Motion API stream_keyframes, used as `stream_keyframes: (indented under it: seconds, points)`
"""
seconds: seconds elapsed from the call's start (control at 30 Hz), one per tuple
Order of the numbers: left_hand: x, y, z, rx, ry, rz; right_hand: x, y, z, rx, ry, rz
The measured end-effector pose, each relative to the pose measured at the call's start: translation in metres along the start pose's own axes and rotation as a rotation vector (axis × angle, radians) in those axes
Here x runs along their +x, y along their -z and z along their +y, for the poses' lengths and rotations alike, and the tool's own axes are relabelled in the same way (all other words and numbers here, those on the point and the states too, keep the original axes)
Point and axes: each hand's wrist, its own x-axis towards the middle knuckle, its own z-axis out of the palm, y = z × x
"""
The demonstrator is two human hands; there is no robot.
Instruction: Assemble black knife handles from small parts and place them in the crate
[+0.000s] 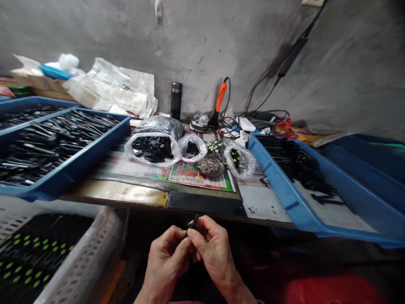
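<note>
Both hands meet in front of the table's edge, low in the head view. Between their fingertips is a small dark stick-like part (pixel 194 222), tilted up to the right; its lower end is hidden by the fingers. My left hand (pixel 169 257) is closed, thumb and fingers pinching the part's lower end. My right hand (pixel 211 249) pinches the same part higher up, thumb on its near side. On the table beyond lie a dish of small metal pieces (pixel 209 164), a bag of black parts (pixel 153 147), a smaller bag (pixel 191 148) and a bag of black-and-green parts (pixel 238 159).
A blue tray (pixel 79 164) of black parts stands left, another blue tray (pixel 275 181) right. At lower left is a white basket (pixel 91 249) with green-dotted black pieces. An orange-handled tool (pixel 220 97) and a black flask (pixel 176 100) stand by the wall. Cables run at right.
</note>
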Motion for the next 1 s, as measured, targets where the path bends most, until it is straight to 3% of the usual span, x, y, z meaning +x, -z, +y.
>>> stream_keyframes:
  seconds: [0.1,0.23,0.43,0.57,0.63,0.8,1.0]
  points:
    - [0.001,-0.002,-0.001,-0.024,0.003,0.001,0.002,0.001,0.001,-0.016,0.005,-0.007]
    - [0.005,0.002,-0.002,-0.032,0.003,-0.034,0.007,0.009,-0.003,0.025,-0.037,-0.145]
    - [0.001,0.008,-0.002,-0.053,0.096,-0.177,0.009,0.026,-0.004,0.034,0.014,-0.195]
    - [-0.005,0.005,-0.004,-0.109,0.143,-0.233,0.011,0.028,0.001,0.142,-0.029,-0.28]
    - [-0.005,0.004,-0.006,-0.129,0.149,-0.217,0.012,0.024,0.002,0.118,-0.022,-0.237]
    - [-0.002,0.004,-0.009,-0.113,0.131,-0.137,0.009,0.013,0.005,-0.116,0.157,0.006]
    - [0.001,0.004,-0.007,-0.085,0.101,-0.108,0.007,0.02,0.004,-0.011,0.037,-0.093]
